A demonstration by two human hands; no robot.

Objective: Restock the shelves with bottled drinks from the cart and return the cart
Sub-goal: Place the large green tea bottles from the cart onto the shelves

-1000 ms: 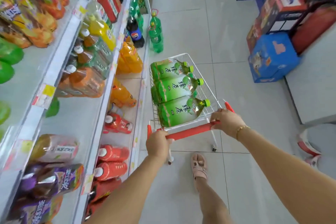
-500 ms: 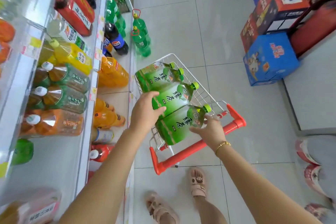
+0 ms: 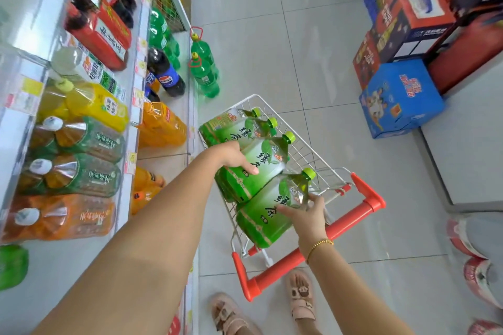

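Drinks aisle, seen from above, left to right.

- Shelves (image 3: 68, 261), left of frame: tea bottles (image 3: 79, 174) lying cap-outward, a yellow bottle (image 3: 100, 106) above them, orange bottles (image 3: 163, 125) on the lower tier, a cola bottle (image 3: 166, 76) beyond.
- Two green bottles (image 3: 204, 71) with red carry loops stand on the floor just beside the shelf foot, upper centre.
- Left hand (image 3: 231, 155), centre: grips the next bottle (image 3: 261, 166) in the cart, thumb across the label, the other fingers curled over its far side.
- Cart (image 3: 313, 155), centre: white wire basket beside the shelves, holding four green tea bottles on their sides, caps to the upper right. The far two (image 3: 239, 125) lie untouched.
- Nearest bottle (image 3: 264, 212): at the handle end of the basket, touching the next bottle.
- Right hand (image 3: 307, 217): fingers (image 3: 285, 211) spread and clamped on the nearest bottle's shoulder.
- Red handle (image 3: 351, 219): behind the right wrist, unheld.
- Sandals (image 3: 300, 294), lower centre.
- Blue box (image 3: 402, 98) and stacked cartons (image 3: 402, 16), upper right.
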